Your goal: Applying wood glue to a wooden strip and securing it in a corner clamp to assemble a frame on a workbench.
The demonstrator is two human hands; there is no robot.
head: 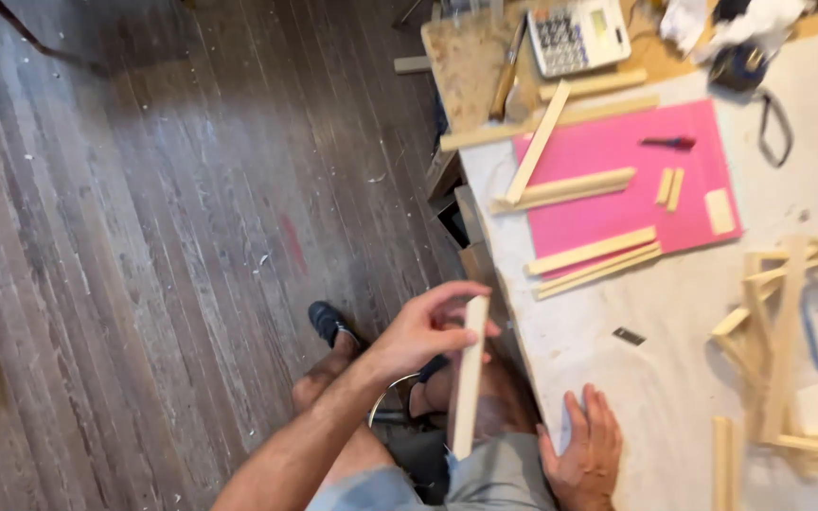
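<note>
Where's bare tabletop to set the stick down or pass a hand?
Freest patch: white tabletop between the pink sheet, the right hand at the near edge and the stick frame pile; only a small dark chip lies there. Crowded: pink sheet with sticks, far end around the calculator. Left hand holds the stick off the table.

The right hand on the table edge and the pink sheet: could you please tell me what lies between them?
In the head view, only bare white tabletop with one small dark flat piece lies between the right hand and the pink sheet.
</note>
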